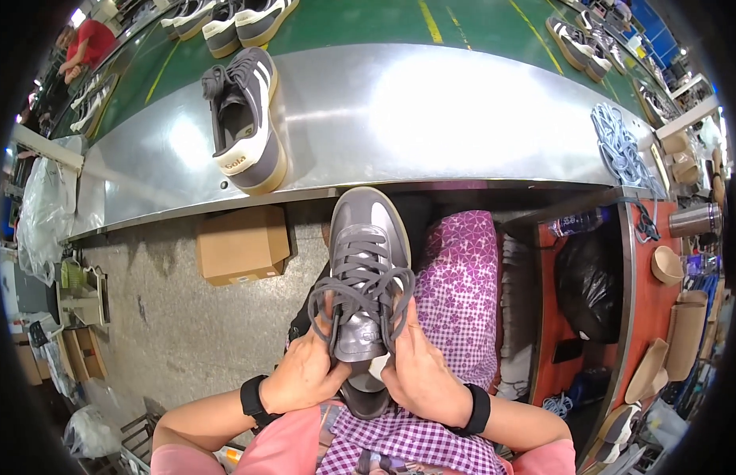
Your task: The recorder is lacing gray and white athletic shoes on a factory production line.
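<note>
Resting between both grips (303, 374) (425, 375), grey shoe (362, 289)

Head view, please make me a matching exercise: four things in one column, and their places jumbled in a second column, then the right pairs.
Things
1. Shoe nearest the person
2. Cardboard box
3. Bundle of pale blue laces
4. Black plastic bag

Places
A. At the right end of the metal ledge
B. Inside the reddish shelf unit
C. Lower than the ledge, toward the left
D. Between the left hand and the right hand

Pairs: 1-D, 2-C, 3-A, 4-B
</note>
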A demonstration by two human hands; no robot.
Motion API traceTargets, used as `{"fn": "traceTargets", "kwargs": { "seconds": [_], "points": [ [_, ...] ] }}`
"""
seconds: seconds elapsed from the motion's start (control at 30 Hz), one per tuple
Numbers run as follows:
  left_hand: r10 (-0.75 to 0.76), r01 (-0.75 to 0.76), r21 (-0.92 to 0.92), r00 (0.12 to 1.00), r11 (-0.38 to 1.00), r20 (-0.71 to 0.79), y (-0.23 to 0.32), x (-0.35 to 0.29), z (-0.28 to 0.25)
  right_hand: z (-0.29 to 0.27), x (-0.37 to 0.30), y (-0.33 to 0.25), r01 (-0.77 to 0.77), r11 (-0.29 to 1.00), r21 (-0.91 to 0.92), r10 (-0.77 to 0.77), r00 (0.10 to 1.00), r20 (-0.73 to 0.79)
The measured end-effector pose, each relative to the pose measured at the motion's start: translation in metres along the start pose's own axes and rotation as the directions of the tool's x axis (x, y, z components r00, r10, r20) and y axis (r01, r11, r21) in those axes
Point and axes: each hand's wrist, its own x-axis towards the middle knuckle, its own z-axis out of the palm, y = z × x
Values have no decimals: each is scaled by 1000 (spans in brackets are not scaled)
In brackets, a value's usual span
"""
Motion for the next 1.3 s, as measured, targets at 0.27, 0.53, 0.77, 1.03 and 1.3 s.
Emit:
{"fn": "traceTargets", "kwargs": {
  "seconds": [0.27,0.53,0.77,1.03,1.3],
  "points": [
    [545,-340,650,827,680,-139,26,13,-41,-39,4,18,-62,911,407,42,997,60],
    [581,-439,786,804,436,127,44,19,-26,-67,39,15,-265,790,553,307,952,18],
    [482,-371,501,869,782,-109,35,31,-50,-59,52,11,46,952,302,-18,995,-94],
    [-119,110,-83,987,990,-109,31,56,-69,-77,37,7,255,938,232,-281,956,86],
    [334,-349,296,937,889,100,22,97,-82,-62,37,-1,84,962,258,-108,991,81]
  ]
}}
